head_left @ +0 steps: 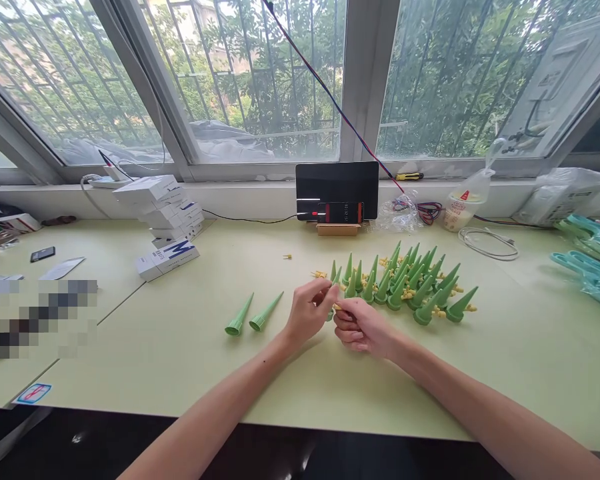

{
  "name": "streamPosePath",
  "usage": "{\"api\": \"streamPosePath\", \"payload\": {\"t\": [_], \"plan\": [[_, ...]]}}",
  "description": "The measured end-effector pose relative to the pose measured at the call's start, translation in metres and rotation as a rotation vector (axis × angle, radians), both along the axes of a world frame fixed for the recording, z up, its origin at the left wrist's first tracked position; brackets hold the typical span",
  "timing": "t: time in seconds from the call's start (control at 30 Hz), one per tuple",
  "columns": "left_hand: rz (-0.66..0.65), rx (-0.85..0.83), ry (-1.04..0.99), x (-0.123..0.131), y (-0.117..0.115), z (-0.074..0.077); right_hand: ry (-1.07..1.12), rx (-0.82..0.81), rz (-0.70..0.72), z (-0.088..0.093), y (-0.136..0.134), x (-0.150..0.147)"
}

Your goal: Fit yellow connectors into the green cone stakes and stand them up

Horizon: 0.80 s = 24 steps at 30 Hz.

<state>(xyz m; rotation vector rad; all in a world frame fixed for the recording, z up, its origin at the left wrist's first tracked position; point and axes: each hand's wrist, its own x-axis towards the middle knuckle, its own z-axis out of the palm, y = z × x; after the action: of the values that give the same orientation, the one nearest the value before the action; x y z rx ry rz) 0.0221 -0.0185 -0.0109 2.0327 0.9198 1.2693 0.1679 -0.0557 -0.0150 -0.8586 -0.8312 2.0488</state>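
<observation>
My left hand (310, 307) is closed, its fingers pinched on a green plastic spike (330, 316) that is mostly hidden. My right hand (360, 327) meets it, thumb and fingertips closed on a small yellow valve-like piece (337, 307) at the spike's side. Just beyond both hands stands a cluster of similar green spikes (397, 295), many with yellow pieces at their sides. Left of my hands, two green spikes (237, 319) lie without yellow pieces showing. A loose yellow piece (287, 256) sits farther back, and another yellow piece (319, 274) rests near the cluster.
White boxes (155, 207) are stacked at back left. A phone showing a timer (341, 213) leans against a dark screen (337, 180). A bagged cup (463, 207), a coiled cable (489, 244) and wrapped teal items (587, 260) occupy the right side.
</observation>
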Motion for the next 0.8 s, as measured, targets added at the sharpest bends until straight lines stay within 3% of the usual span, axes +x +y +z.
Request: {"api": "streamPosePath", "payload": {"t": [0.47,0.8], "plan": [[-0.037,-0.191,-0.118,0.000,0.000,0.001,-0.363,0.603,-0.177,-0.005,-0.007,-0.007],[-0.050,-0.372,-0.250,0.003,-0.001,0.005,-0.698,0.935,-0.344,-0.016,-0.004,-0.005]]}}
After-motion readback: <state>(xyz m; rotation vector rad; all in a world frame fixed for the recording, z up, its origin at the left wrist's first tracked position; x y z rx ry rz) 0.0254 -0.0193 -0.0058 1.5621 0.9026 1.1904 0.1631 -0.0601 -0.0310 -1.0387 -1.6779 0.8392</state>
